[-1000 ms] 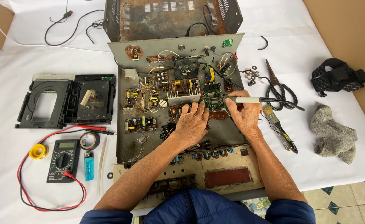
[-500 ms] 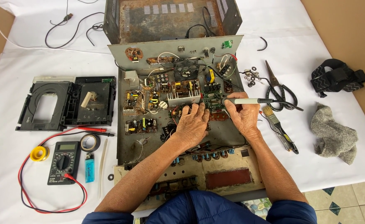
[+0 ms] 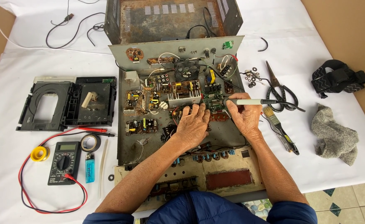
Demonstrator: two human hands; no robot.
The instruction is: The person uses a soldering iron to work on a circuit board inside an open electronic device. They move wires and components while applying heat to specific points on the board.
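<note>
Soldering iron: slim white-and-grey pen-shaped soldering iron (image 3: 249,101) with a black cord trailing right, its tip down on the small green circuit board (image 3: 212,103) inside the opened grey metal chassis (image 3: 228,137).
Handling: it looks light and stiff; the tip end is probably hot, so the pale barrel is the place to hold it, pen-fashion, with the cord left slack.
Board: thin, rigid and likely fragile, crowded with small parts; best steadied by its edges.
Right hand: right hand (image 3: 244,118) is closed around the iron's barrel near the tip, wrist low over the chassis floor, forearm coming up from the lower right.
Left hand: left hand (image 3: 193,126) lies palm down, fingers spread, fingertips touching the board's near left edge; whether they pinch anything I cannot tell.
Nearby: black-handled scissors (image 3: 280,89) and a flat paintbrush (image 3: 276,122) lie just right of the chassis on the white cloth (image 3: 33,54).
</note>
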